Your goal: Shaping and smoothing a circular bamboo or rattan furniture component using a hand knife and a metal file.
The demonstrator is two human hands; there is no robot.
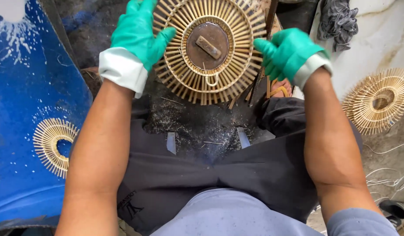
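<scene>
Both hands, in green gloves with pale cuffs, hold a round sunburst frame [209, 48] of thin bamboo sticks, and everything else is best placed from that frame. The left hand [138, 32] clasps its left rim, fingers curled over the stick ends and thumb lying along the spokes, while the right hand [289, 52] grips the right rim with fingers folded around the edge. Held from two opposite sides like this, the frame is kept flat and facing up to the person, likely so it can be steadied or turned without bending the fragile sticks. At the frame's centre sits a brown disc [207, 46] with a small wooden block across it (it looks like a form or weight that the ring is built around), and a small wire loop hangs just below the disc. Directly under the frame is a dark apron [202, 170] over the lap, dusted with shavings, which probably catches the debris. Well to the frame's lower left, a second sunburst ring [53, 146] lies on a blue spattered sheet [23, 100]. To the frame's right, another ring [377, 101] rests on the pale floor, and a grey rag [338, 19] lies at upper right.
</scene>
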